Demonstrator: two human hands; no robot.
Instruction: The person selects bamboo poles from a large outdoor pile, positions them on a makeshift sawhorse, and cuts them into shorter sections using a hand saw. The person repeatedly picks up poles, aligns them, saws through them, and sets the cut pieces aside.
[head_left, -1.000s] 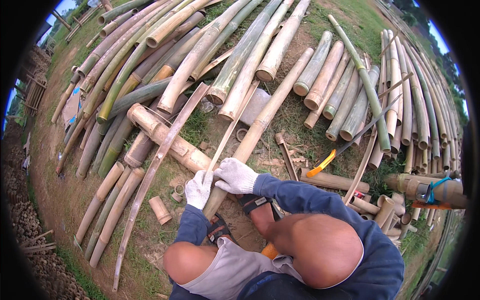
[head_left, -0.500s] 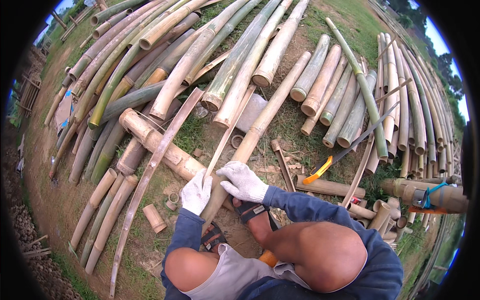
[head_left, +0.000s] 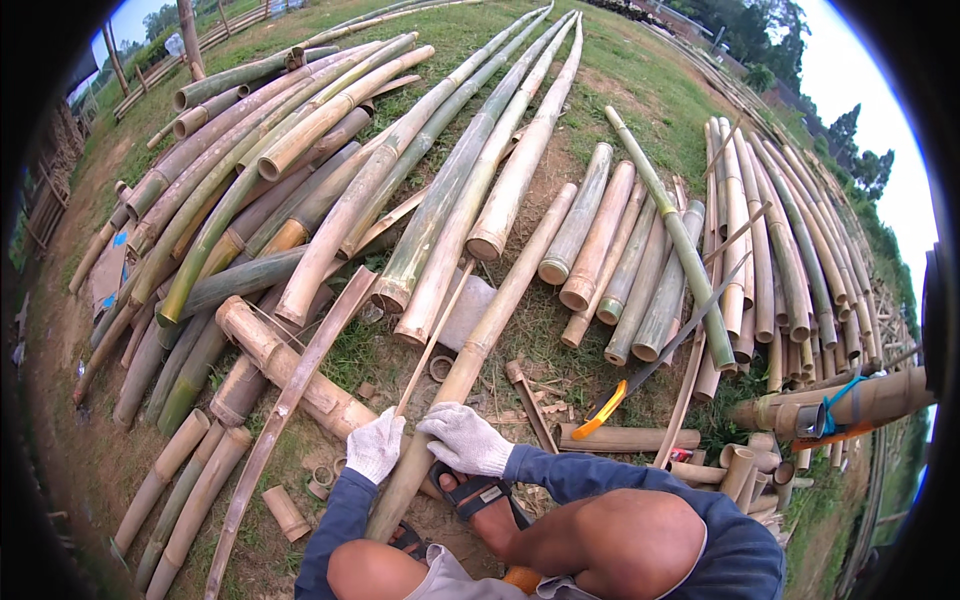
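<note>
A white knitted glove covers my left hand [head_left: 375,445], whose closed fingers grip the lower end of a thin bamboo strip [head_left: 436,338]. The strip shows its narrow edge and reaches away from me toward the long poles. My right hand [head_left: 467,438], gloved the same way, is closed over a long bamboo pole [head_left: 490,325] slanting between my feet. Beneath the pole lies a thick, pale bamboo log [head_left: 300,368], partly covered by it. Left of my left hand, a long split bamboo slat [head_left: 285,405] rests across the log.
Bamboo poles [head_left: 440,230] lie ahead, with more stacks left and right. A saw [head_left: 600,408] with a yellow-orange handle leans at the right, near a short bamboo length [head_left: 640,438]. Cut offcuts [head_left: 287,513] dot the ground. A blue strap [head_left: 838,400] wraps bamboo at far right.
The view has tilted up, so the scene sits lower in the picture. The thin strip has turned from its broad face to its edge. Both hands stay beside the pole.
</note>
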